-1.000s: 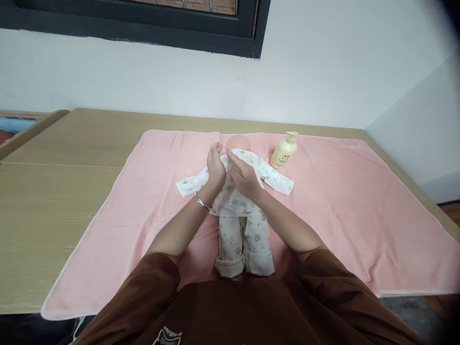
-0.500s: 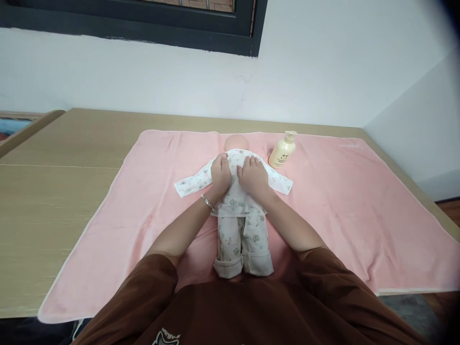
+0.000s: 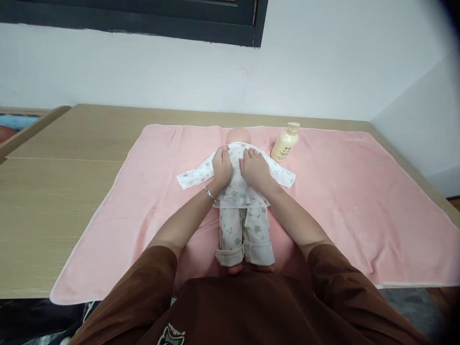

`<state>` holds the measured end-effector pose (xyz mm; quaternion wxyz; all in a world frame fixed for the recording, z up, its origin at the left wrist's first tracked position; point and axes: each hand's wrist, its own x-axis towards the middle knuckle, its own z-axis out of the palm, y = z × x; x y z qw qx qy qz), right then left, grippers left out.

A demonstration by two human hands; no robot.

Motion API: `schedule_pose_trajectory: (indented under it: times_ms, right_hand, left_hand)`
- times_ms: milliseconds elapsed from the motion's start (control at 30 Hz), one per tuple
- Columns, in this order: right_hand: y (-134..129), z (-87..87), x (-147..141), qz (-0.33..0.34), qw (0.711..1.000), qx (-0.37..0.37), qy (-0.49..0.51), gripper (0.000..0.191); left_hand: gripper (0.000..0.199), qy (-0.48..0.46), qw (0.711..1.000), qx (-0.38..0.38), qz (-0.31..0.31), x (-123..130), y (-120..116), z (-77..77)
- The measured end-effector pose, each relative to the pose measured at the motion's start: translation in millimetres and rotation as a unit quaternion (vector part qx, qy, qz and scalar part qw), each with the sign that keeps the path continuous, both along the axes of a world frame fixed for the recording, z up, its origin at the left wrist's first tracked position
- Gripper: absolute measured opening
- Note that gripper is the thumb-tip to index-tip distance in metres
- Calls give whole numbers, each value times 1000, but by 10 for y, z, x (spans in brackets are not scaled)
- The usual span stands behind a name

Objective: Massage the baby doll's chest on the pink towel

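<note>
A baby doll [image 3: 238, 136] lies stretched out on a pink blanket [image 3: 151, 225], its bald head away from me and no face showing. It wears a white printed shirt [image 3: 240, 194] with the sleeves spread to both sides, and matching trousers [image 3: 232, 227] with turned-up cuffs. My left hand [image 3: 223, 165] rests on the shirt near the left shoulder, slightly cupped, fingers pointing forward. On the right side of the upper body my right hand [image 3: 255, 167] lies flat, fingers close together. Neither hand grips anything. The doll's feet show partly below the cuffs.
A cream pump bottle [image 3: 285, 143] stands on the blanket beyond the doll's right sleeve. Under the blanket is a wooden table [image 3: 64, 191], with a white wall [image 3: 161, 72] behind it. A dark window frame [image 3: 143, 24] is at the top.
The view has tilted down slightly, so the scene sits a little higher and the doll's feet show. Both hands stay at about the same places on the shirt.
</note>
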<state>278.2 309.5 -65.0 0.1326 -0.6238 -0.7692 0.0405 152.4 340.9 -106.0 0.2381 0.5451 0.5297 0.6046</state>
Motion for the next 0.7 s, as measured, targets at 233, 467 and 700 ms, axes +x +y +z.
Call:
schedule_pose_trajectory:
  times_ms: [233, 467, 700]
  right_hand:
    - [101, 31, -4, 127, 990, -37, 48, 56]
    - [-93, 7, -75, -5, 1000, -20, -3, 63]
    - [34, -22, -54, 121, 992, -26, 29, 57]
  left_hand:
    - [32, -2, 1000, -7, -3, -8, 11, -14]
    - [32, 58, 998, 9, 30, -7, -37, -5]
    - [29, 78, 995, -50, 25, -41, -16, -30]
